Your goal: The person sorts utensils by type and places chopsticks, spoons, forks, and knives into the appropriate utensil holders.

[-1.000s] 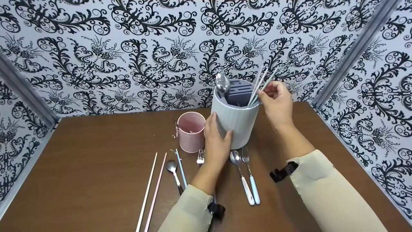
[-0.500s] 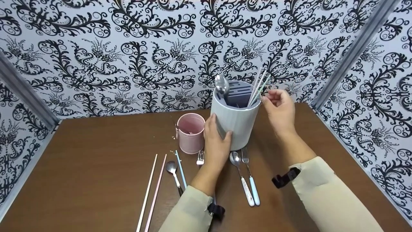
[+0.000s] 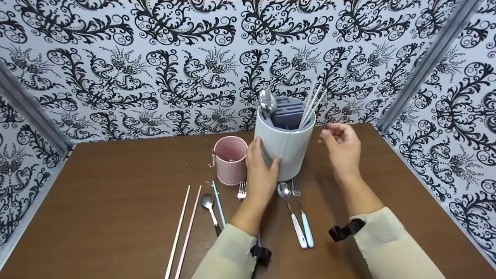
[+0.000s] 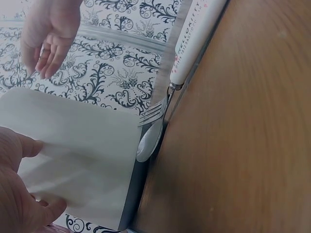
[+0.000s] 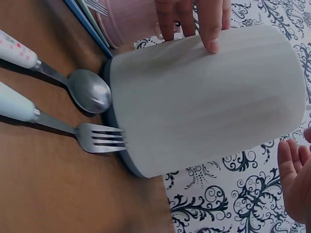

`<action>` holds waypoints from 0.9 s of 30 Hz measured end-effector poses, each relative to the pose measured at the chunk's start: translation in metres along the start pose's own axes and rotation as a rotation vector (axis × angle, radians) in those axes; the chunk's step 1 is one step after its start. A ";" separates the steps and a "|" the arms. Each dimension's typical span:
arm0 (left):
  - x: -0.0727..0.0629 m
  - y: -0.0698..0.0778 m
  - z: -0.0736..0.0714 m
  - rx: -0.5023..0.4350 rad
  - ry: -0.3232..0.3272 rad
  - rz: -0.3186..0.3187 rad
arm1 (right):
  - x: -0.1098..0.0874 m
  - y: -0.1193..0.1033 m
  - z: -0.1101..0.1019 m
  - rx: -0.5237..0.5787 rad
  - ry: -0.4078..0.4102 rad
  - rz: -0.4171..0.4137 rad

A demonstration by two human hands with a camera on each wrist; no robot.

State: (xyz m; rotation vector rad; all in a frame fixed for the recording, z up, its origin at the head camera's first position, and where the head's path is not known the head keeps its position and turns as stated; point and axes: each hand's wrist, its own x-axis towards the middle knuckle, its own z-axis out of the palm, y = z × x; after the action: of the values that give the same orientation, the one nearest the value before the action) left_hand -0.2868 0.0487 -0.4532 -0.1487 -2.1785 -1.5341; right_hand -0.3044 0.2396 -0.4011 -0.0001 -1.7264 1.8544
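Pale utensil holder point(image 3: 288, 155) upright on table point(image 3: 116, 217), one o'clock side; left hand point(image 3: 262, 170) spread against it, presumably bracing; right hand point(image 3: 343, 149) apart at three o'clock, loosely curled, nothing held; chopsticks point(image 3: 310, 107) inside at four, leaning on rim; spoon point(image 3: 297, 226) and fork point(image 3: 305, 223) at six, handles outward, likely for easy reach

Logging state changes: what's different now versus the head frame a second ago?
The right hand let go of the green chopstick and moved down and away from the holder, rightward in the head view. The chopstick now leans in the holder unheld, its upper tip slightly lower and further left. Unchanged: left hand on the holder's side, pink cup, blue-handled fork.
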 end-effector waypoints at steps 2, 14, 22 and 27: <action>0.000 0.000 0.001 0.002 0.000 0.000 | -0.005 0.002 -0.002 0.012 0.005 0.021; 0.000 0.000 -0.001 0.011 0.000 -0.010 | -0.037 0.019 -0.014 0.013 -0.013 0.142; 0.000 0.001 -0.002 0.018 0.003 0.006 | -0.047 0.017 -0.020 -0.030 -0.117 0.223; 0.000 0.001 -0.001 0.021 0.001 0.004 | -0.048 0.010 -0.027 -0.133 -0.229 0.268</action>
State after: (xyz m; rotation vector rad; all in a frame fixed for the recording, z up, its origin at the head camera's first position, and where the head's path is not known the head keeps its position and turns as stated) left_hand -0.2859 0.0479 -0.4519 -0.1448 -2.1914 -1.5079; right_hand -0.2586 0.2439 -0.4326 -0.0781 -2.0921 1.9872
